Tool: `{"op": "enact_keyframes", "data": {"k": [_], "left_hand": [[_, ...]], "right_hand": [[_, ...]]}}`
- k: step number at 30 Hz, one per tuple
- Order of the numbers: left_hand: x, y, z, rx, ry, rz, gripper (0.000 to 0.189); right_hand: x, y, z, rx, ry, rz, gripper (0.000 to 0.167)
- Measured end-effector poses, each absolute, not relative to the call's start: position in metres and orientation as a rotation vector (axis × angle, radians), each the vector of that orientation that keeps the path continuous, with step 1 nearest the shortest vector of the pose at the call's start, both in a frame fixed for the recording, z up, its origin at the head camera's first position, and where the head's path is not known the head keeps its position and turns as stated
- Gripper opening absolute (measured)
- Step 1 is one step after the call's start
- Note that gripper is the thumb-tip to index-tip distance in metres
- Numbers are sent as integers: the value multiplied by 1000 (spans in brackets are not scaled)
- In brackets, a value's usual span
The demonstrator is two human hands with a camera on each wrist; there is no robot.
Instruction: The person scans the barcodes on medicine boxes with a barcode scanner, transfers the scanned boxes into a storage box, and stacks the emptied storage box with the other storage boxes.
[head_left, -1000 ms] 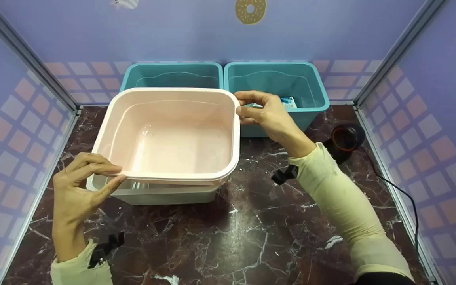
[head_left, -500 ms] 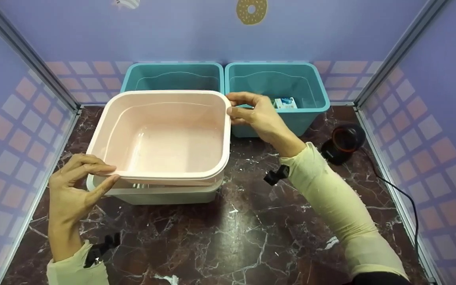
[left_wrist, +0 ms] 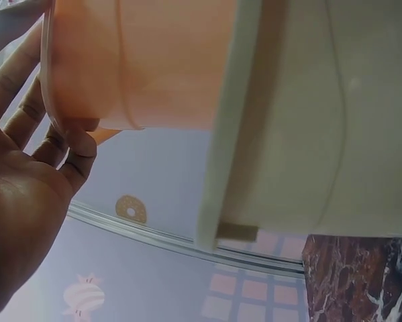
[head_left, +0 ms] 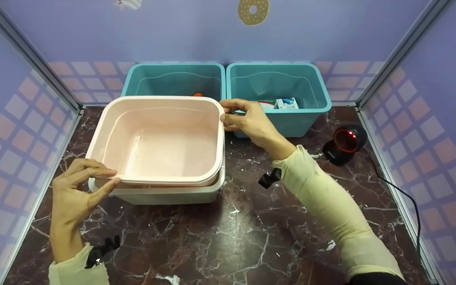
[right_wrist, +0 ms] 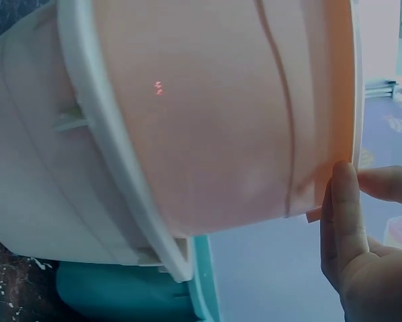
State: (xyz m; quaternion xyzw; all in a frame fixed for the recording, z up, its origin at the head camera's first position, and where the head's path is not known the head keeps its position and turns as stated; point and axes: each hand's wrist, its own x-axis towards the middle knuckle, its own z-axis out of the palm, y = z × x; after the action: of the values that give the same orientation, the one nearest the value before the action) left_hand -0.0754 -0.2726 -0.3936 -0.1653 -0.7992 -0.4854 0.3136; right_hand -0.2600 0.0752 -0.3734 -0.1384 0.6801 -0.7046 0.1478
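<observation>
A pale pink plastic bin sits partly down inside a white bin on the left of the dark marbled table. My left hand pinches its rim at the front left corner, thumb below and fingers above. At the far right corner my right hand pinches the same rim. In the left wrist view the pink bin's wall rises out of the white bin. The right wrist view shows its lower part hidden behind the white rim. The pink bin's inside shows nothing in it.
Two teal bins stand along the back wall. The right one holds a small white and blue box; the left one shows something orange. A black scanner-like device with a cable stands at the right. Patterned walls enclose three sides.
The pink bin has moved left and slightly toward me, sitting lower over the white bin. Both hands have kept their grip. A red light now shows in the black device.
</observation>
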Motion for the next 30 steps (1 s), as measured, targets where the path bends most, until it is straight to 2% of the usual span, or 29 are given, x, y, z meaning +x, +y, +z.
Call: {"op": "enact_keyframes", "data": {"k": [16, 30], "left_hand": [[-75, -274, -413, -406, -2221, -1196, 27], [-75, -276, -426, -323, -2349, -1204, 24]], "right_hand": [[-264, 69, -403, -381, 2036, -1935, 38], [-271, 64, -419, -357, 2092, -1865, 41]]}}
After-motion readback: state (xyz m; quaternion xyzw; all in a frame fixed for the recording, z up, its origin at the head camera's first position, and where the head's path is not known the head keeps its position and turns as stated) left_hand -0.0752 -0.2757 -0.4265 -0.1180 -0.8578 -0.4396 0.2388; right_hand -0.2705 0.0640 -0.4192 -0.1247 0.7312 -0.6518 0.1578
